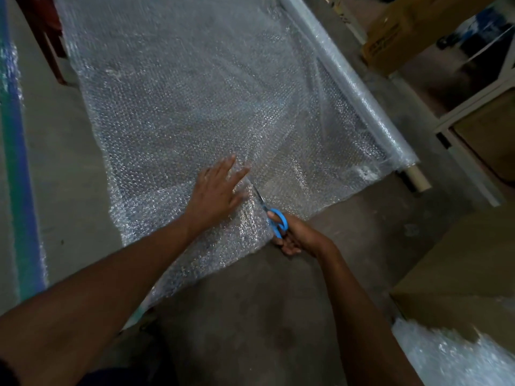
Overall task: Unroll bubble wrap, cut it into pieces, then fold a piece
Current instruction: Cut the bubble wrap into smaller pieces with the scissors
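A wide sheet of clear bubble wrap (178, 101) lies unrolled on the concrete floor. Its roll (351, 87) runs along the right side, with a cardboard core end (418, 179) sticking out. My left hand (217, 190) presses flat on the sheet with straight, spread fingers, just left of the cut line. My right hand (295, 238) grips blue-handled scissors (274, 218). Their blades point up into the wrap from its near edge, partly hidden under the plastic.
A cardboard box (468, 263) stands at the right, with more bubble wrap (451, 358) below it. Another box (404, 32) and a white frame (473, 101) sit behind the roll. A blue-green stripe (16, 162) runs along the floor at the left. A red chair leg (47, 45) touches the sheet's far left.
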